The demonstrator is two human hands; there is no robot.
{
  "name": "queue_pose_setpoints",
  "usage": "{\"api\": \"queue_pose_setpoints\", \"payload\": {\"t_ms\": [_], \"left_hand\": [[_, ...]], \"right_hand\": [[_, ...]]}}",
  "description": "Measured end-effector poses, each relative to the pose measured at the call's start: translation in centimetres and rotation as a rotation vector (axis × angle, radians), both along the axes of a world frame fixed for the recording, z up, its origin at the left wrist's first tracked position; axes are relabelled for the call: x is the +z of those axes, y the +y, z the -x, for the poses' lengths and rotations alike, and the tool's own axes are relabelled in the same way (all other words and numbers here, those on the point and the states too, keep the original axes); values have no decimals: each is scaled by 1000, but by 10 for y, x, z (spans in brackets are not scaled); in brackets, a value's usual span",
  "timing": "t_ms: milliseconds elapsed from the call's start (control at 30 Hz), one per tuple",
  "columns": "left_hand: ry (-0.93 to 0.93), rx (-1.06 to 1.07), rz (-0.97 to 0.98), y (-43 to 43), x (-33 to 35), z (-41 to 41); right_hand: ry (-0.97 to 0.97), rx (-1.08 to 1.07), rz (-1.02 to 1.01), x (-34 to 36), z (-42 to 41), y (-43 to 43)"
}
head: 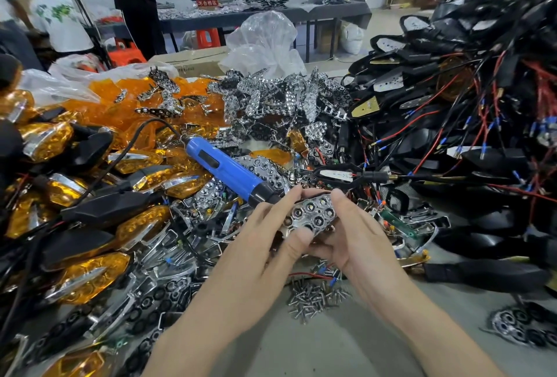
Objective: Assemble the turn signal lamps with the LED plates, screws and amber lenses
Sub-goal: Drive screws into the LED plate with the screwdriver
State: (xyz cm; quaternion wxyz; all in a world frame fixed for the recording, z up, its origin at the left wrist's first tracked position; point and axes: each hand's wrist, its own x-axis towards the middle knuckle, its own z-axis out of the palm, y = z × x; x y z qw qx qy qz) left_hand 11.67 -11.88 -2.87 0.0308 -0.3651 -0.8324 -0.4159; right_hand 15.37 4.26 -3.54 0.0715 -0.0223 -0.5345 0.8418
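Chrome LED plate was held above the parts pile, long axis running left to right, cells facing up. Left hand pinched its left end; right hand gripped its right end. Blue electric screwdriver lay just beside the left hand, the nearer one. Loose screws lay below both hands.

Left hand — thumb pressed on the LED plate, fingers reached over its top. Right hand — cupped beneath, thumb on upper end. Forearms were bare, converging.
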Motion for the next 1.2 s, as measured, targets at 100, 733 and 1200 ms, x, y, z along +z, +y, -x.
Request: {"api": "queue_pose_setpoints", "payload": {"t_ms": [100, 733, 1200], "left_hand": [[-68, -12, -83, -3, 5, 1], [-273, -18, -186, -4, 15, 1], [-394, 2, -223, -7, 12, 7]], "right_hand": [[-10, -21, 36, 4, 0, 0], [-100, -35, 63, 9, -4, -4], [-6, -18, 23, 8, -2, -2]]}}
